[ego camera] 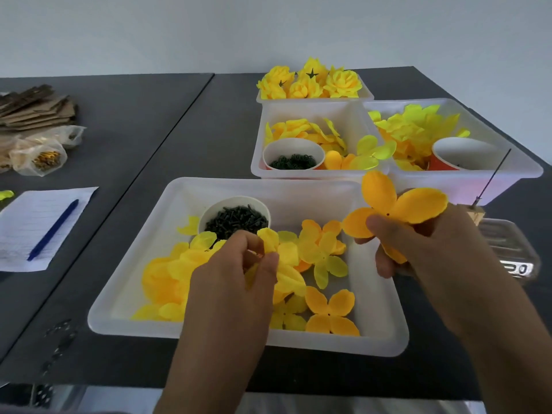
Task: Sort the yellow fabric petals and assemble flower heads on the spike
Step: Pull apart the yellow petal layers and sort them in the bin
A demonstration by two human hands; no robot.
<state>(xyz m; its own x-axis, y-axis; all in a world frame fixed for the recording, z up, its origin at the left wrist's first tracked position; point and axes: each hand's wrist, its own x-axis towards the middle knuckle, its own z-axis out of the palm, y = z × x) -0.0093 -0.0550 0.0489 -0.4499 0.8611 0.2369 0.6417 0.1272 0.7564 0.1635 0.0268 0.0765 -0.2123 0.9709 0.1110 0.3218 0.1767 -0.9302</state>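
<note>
on the dark table sat a white tray of loose yellow petals. over it the left hand pinched a pale petal, while the right hand gripped an orange four-lobed petal beside the thin spike.
</note>
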